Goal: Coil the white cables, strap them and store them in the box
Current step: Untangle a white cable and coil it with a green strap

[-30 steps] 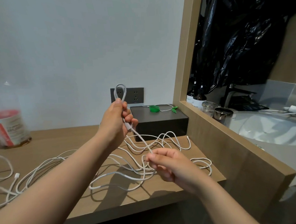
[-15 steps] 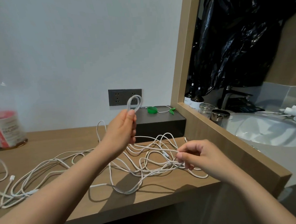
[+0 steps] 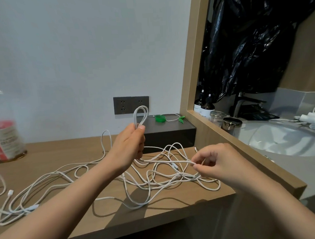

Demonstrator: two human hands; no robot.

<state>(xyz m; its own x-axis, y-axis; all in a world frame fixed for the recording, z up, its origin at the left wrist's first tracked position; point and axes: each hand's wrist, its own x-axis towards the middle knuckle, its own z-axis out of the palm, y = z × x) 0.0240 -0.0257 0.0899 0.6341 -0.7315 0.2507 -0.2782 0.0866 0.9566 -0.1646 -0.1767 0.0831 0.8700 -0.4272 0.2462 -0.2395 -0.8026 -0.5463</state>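
Note:
Several white cables (image 3: 138, 185) lie tangled across the wooden desk (image 3: 63, 158). My left hand (image 3: 129, 147) grips one cable, and a small loop (image 3: 141, 114) of it stands up above my fist. From that hand the cable runs right to my right hand (image 3: 213, 162), which pinches it between thumb and fingers above the tangle. Behind my left hand a black box (image 3: 169, 133) sits against the wall. A rolled green strap (image 3: 160, 118) and a green leaf-shaped tie (image 3: 181, 119) on a thin white cord rest on its lid.
A wall socket (image 3: 131, 104) is above the box. A red and white tub (image 3: 4, 140) stands far left. A wooden partition (image 3: 234, 148) borders the desk on the right; beyond it are a sink (image 3: 283, 143), bottles (image 3: 206, 107), jars and a black plastic bag (image 3: 255, 39).
My right hand has slid rightwards along the cable, drawing a length taut from my left hand. My left hand moved right and lowered a little, keeping the loop.

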